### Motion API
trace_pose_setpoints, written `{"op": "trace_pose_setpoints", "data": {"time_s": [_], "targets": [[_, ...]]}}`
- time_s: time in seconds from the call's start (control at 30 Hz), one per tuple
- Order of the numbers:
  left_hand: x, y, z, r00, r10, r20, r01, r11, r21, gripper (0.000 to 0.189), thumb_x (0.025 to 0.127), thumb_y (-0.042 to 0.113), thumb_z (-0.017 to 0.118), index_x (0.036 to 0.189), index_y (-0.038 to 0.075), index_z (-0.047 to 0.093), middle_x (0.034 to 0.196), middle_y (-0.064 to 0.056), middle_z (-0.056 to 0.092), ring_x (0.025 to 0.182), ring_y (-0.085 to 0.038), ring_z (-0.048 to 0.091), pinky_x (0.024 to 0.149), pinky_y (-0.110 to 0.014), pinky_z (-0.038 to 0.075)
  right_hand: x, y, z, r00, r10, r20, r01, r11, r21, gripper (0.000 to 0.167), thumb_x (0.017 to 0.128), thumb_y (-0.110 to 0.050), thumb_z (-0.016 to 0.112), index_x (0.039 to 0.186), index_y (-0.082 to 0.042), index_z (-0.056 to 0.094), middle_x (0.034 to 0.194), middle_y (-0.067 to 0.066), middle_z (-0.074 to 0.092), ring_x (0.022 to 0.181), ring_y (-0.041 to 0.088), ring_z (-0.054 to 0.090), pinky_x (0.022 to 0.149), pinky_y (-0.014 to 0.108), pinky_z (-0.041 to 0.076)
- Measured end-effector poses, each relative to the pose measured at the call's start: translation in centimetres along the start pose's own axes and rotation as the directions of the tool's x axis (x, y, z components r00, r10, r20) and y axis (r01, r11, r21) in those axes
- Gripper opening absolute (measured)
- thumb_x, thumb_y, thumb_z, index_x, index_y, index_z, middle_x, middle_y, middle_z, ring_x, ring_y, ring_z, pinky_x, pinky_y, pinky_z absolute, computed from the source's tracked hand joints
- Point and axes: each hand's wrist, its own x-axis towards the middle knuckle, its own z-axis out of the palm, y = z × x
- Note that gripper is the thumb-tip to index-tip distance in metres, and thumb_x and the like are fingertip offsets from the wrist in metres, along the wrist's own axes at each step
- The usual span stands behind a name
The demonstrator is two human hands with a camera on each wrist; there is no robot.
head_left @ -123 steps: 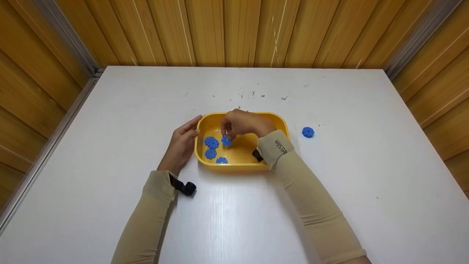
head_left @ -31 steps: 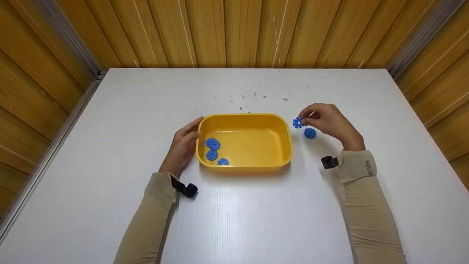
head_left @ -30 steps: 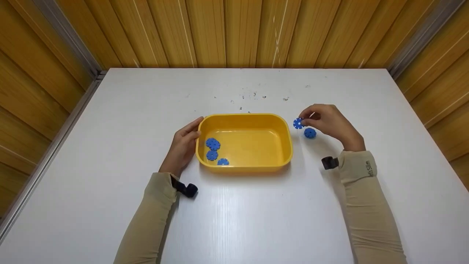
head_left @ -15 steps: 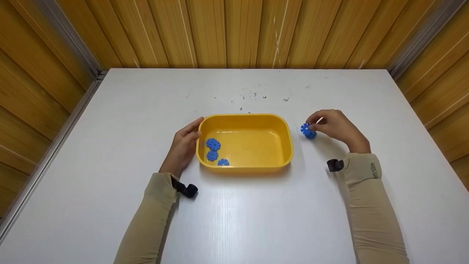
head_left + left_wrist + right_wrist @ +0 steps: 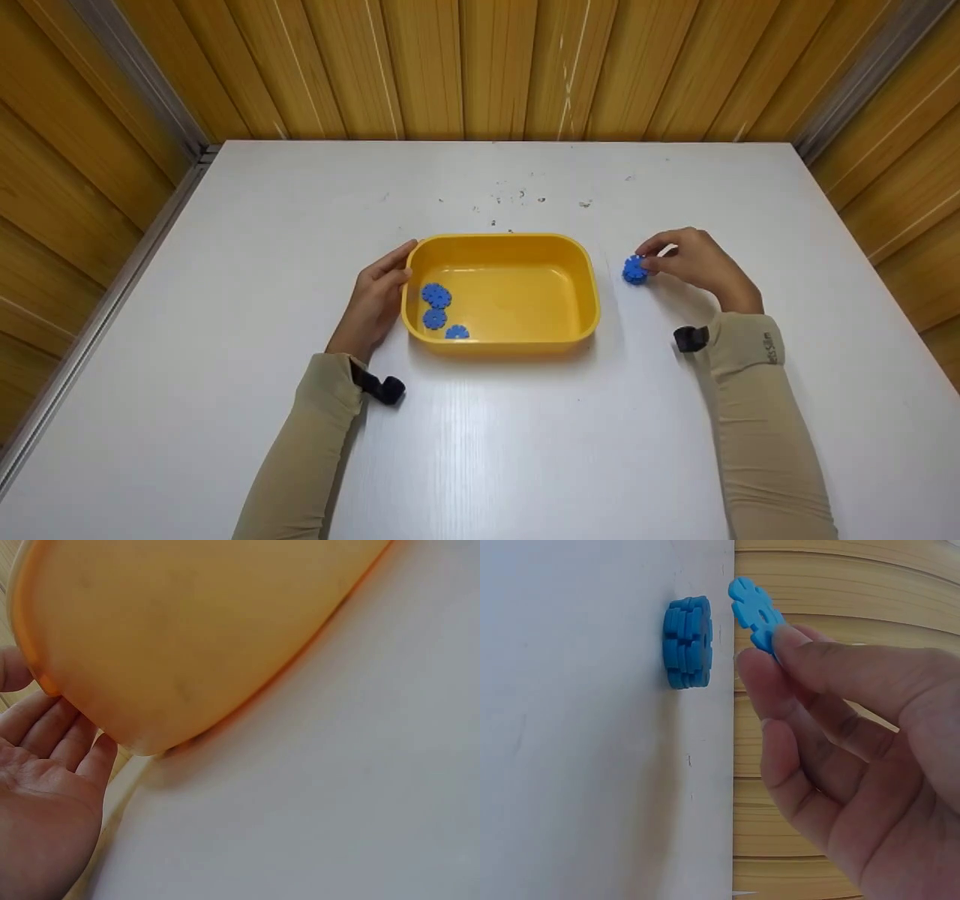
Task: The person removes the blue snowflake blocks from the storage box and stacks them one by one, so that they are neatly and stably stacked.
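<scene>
A: Right hand (image 5: 697, 262): condition?
B: Pinching one notched blue disc (image 5: 750, 611) at its edge between thumb and fingers. Disc held tilted; in the right wrist view it stands apart from the blue disc stack (image 5: 688, 643), just beside it.
A: Location of stack?
B: On the white tabletop (image 5: 487, 450), to the right of the yellow tub (image 5: 517, 296). Several discs, laid flat; exact count unclear.
A: The tub?
B: One, rectangular, rounded corners, upright.
A: Contents?
B: Four blue discs visible, all toward the left end: an overlapping pair (image 5: 436, 295), a third disc (image 5: 434, 319) just beside it, a fourth disc (image 5: 457, 331) partly hidden by the near wall.
A: Left hand (image 5: 375, 296)?
B: Fingers extended, resting against the tub's left end; thumb at the rim.
A: Sundries?
B: Beige sleeves (image 5: 769, 450), two; black wrist cameras (image 5: 388, 390), two, one per arm; wood-patterned panelling (image 5: 495, 67) behind; small dark marks (image 5: 541, 199) on the tabletop, beyond the tub.
</scene>
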Motion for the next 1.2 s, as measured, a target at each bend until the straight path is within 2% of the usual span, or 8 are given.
{"op": "trace_pose_setpoints", "data": {"time_s": [0.23, 0.67, 0.8, 1.03, 1.2], "targets": [[-0.1, 0.1, 0.1, 1.000, 0.004, 0.005, -0.004, 1.000, -0.016, 0.056, 0.100, -0.005, 0.044, 0.155, -0.002, 0.037, 0.167, -0.011, 0.032, 0.157, -0.019, 0.026, 0.128, -0.032, 0.026, 0.3, 0.5, 0.1, 0.999, 0.037, 0.013, -0.037, 0.999, -0.005, 0.029, 0.099, -0.014, 0.064, 0.123, 0.002, 0.071, 0.123, 0.026, 0.067, 0.110, 0.037, 0.065, 0.106, 0.055, 0.052], [-0.1, 0.0, 0.1, 1.000, 0.004, -0.007, -0.003, 1.000, 0.020, 0.056, 0.100, -0.004, 0.045, 0.155, 0.000, 0.039, 0.167, -0.010, 0.033, 0.157, -0.019, 0.027, 0.128, -0.033, 0.025, 0.4, 1.0, 0.2, 0.997, 0.075, 0.033, -0.076, 0.997, 0.015, 0.033, 0.099, -0.018, 0.065, 0.124, 0.003, 0.069, 0.126, 0.027, 0.065, 0.114, 0.039, 0.062, 0.109, 0.057, 0.049], [-0.1, 0.0, 0.0, 1.000, 0.003, -0.008, -0.003, 1.000, 0.023, 0.056, 0.100, -0.003, 0.045, 0.155, 0.001, 0.040, 0.167, -0.009, 0.034, 0.157, -0.018, 0.028, 0.128, -0.032, 0.026, 0.4, 1.0, 0.2, 0.996, 0.082, 0.042, -0.083, 0.996, 0.014, 0.034, 0.099, -0.019, 0.065, 0.125, 0.002, 0.069, 0.127, 0.026, 0.065, 0.114, 0.037, 0.062, 0.109, 0.054, 0.049], [-0.1, 0.1, 0.0, 1.000, -0.020, -0.011, 0.020, 1.000, 0.020, 0.056, 0.100, -0.003, 0.046, 0.156, 0.002, 0.039, 0.167, -0.008, 0.034, 0.156, -0.018, 0.031, 0.125, -0.030, 0.032, 0.4, 1.1, 0.2, 0.994, 0.096, 0.048, -0.097, 0.995, 0.015, 0.036, 0.098, -0.023, 0.067, 0.126, 0.001, 0.069, 0.126, 0.023, 0.066, 0.106, 0.027, 0.066, 0.104, 0.045, 0.049], [-0.1, 0.0, 0.0, 1.000, -0.022, -0.006, 0.022, 1.000, 0.018, 0.056, 0.101, -0.002, 0.046, 0.156, 0.003, 0.039, 0.166, -0.007, 0.035, 0.155, -0.019, 0.033, 0.124, -0.031, 0.033, 0.3, 1.2, 0.1, 0.993, 0.104, 0.051, -0.103, 0.995, -0.012, 0.037, 0.099, -0.024, 0.065, 0.127, 0.000, 0.069, 0.126, 0.023, 0.066, 0.105, 0.028, 0.064, 0.095, 0.037, 0.051]]}}
